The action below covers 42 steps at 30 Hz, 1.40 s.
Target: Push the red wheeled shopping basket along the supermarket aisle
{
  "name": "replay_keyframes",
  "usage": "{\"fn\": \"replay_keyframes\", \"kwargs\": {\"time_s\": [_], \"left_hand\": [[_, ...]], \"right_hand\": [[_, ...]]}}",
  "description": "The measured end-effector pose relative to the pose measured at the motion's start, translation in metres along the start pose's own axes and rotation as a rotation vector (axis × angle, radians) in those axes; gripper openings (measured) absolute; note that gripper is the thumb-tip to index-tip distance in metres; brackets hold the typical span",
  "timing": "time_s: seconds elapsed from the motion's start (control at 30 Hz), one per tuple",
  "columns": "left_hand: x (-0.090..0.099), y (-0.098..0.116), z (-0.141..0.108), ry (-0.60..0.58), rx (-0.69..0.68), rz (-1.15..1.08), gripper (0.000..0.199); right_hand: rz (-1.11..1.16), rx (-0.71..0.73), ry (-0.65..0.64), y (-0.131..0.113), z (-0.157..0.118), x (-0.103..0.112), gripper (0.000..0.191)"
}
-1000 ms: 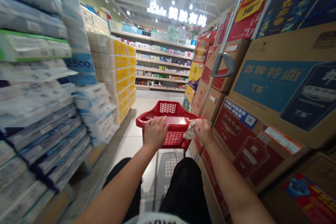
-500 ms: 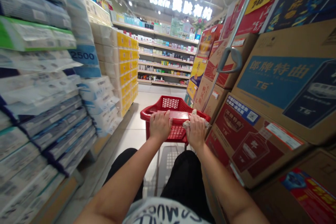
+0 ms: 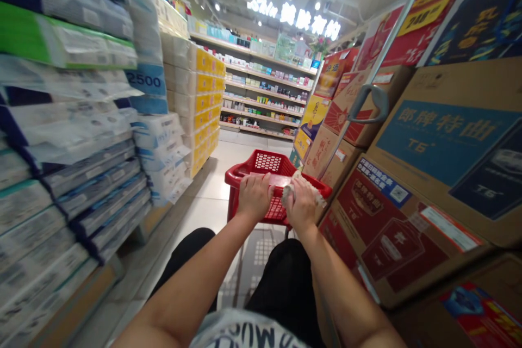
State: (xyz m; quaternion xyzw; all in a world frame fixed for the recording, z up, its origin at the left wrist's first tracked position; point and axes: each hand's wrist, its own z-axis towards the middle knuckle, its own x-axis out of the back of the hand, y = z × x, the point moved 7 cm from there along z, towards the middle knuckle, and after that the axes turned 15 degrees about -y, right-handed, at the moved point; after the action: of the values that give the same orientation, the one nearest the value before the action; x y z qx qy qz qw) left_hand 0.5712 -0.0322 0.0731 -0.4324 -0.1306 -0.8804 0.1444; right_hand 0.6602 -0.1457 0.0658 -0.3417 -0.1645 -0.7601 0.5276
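A red plastic shopping cart (image 3: 234, 176) with a perforated basket stands right in front of me. My left hand (image 3: 255, 197) is wrapped over the left part of its handle (image 3: 279, 180), which carries a pinkish strip. Toward the handle's right end, my right hand (image 3: 302, 202) is closed on a crumpled off-white cloth (image 3: 287, 193). The cloth lies against the handle, and part of it sticks out beyond my fingers on the right. My fingertips on the far side of the handle are partly hidden.
Packs of tissue paper (image 3: 98, 141) are stacked along the left, with yellow-fronted packs (image 3: 207, 103) farther on. Stacked cartons (image 3: 402, 217) line the right. A grey hook-shaped handle on a pole (image 3: 377, 103) stands before them. Shelves of small goods (image 3: 261, 89) cross the far end.
The whole view has turned slightly and tilted, so the shelves and stacks appear shifted right. Both hands stay at the cart handle; the cloth is bunched a little differently under my right hand.
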Motion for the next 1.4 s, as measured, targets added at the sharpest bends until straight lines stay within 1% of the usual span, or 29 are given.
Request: {"fn": "replay_keyframes", "kwargs": {"time_s": [0.1, 0.17, 0.23, 0.3, 0.37, 0.43, 0.53, 0.57, 0.6, 0.67, 0.73, 0.77, 0.83, 0.9, 0.97, 1.07, 1.1, 1.13, 1.17, 1.2, 1.3, 1.4], "left_hand": [[0.001, 0.000, 0.000, 0.005, -0.003, -0.012, 0.041], [0.003, 0.000, 0.000, 0.009, -0.006, -0.026, 0.040], [0.004, -0.001, -0.001, 0.008, -0.003, -0.036, 0.040], [0.004, -0.001, -0.002, 0.003, -0.001, -0.038, 0.040], [0.003, 0.000, -0.002, 0.001, 0.001, -0.040, 0.040], [0.003, 0.000, -0.002, 0.001, 0.001, -0.049, 0.039], [0.004, 0.000, -0.002, 0.004, -0.001, -0.072, 0.038], [0.004, 0.000, -0.002, 0.005, -0.006, -0.078, 0.038], [0.005, 0.000, -0.003, 0.006, -0.011, -0.082, 0.037], [0.005, 0.002, -0.005, 0.010, -0.019, -0.082, 0.037], [0.006, 0.004, -0.008, 0.015, -0.024, -0.080, 0.037], [0.006, 0.006, -0.010, 0.017, -0.028, -0.082, 0.037], [0.007, 0.010, -0.013, 0.018, -0.047, -0.093, 0.037], [0.009, 0.012, -0.016, 0.018, -0.081, -0.116, 0.039], [0.011, 0.012, -0.018, 0.020, -0.119, -0.148, 0.044], [0.013, 0.007, -0.019, 0.027, -0.144, -0.158, 0.054], [0.013, 0.006, -0.018, 0.026, -0.146, -0.144, 0.056], [0.012, 0.005, -0.018, 0.023, -0.145, -0.124, 0.057], [0.011, 0.004, -0.016, 0.016, -0.143, -0.104, 0.057], [0.009, 0.003, -0.015, 0.006, -0.138, -0.086, 0.055], [0.005, -0.001, -0.008, -0.023, -0.106, -0.054, 0.047], [0.002, -0.005, -0.003, -0.038, -0.086, -0.038, 0.044]], "right_hand": [[0.004, -0.038, -0.071, -0.006, 0.019, -0.004, 0.040], [-0.014, -0.029, -0.057, -0.012, 0.023, -0.005, 0.042], [-0.014, 0.017, -0.021, -0.019, 0.022, -0.004, 0.040], [0.004, 0.044, -0.020, -0.020, 0.022, -0.004, 0.036], [0.018, 0.023, -0.083, -0.017, 0.030, -0.005, 0.035], [0.003, -0.019, -0.175, -0.014, 0.041, -0.007, 0.037], [-0.076, -0.036, -0.293, -0.019, 0.052, -0.009, 0.043], [-0.107, -0.037, -0.322, -0.022, 0.053, -0.009, 0.042], [-0.136, -0.049, -0.346, -0.025, 0.054, -0.008, 0.040], [-0.178, -0.118, -0.380, -0.026, 0.054, -0.004, 0.037], [-0.195, -0.207, -0.382, -0.025, 0.054, 0.002, 0.036], [-0.189, -0.224, -0.379, -0.025, 0.055, 0.005, 0.038], [-0.148, -0.171, -0.378, -0.029, 0.055, 0.004, 0.043], [-0.096, -0.047, -0.358, -0.035, 0.051, 0.001, 0.043], [-0.039, 0.117, -0.277, -0.041, 0.042, 0.002, 0.039], [0.043, 0.401, -0.137, -0.047, 0.018, 0.012, 0.034], [0.051, 0.473, -0.121, -0.046, 0.009, 0.014, 0.035], [0.037, 0.513, -0.120, -0.042, 0.003, 0.016, 0.037], [0.005, 0.517, -0.127, -0.036, -0.002, 0.017, 0.040], [-0.039, 0.489, -0.136, -0.028, -0.004, 0.018, 0.044], [-0.139, 0.335, -0.179, 0.005, -0.005, 0.021, 0.050], [-0.104, 0.259, -0.233, 0.038, -0.006, 0.023, 0.043]]}}
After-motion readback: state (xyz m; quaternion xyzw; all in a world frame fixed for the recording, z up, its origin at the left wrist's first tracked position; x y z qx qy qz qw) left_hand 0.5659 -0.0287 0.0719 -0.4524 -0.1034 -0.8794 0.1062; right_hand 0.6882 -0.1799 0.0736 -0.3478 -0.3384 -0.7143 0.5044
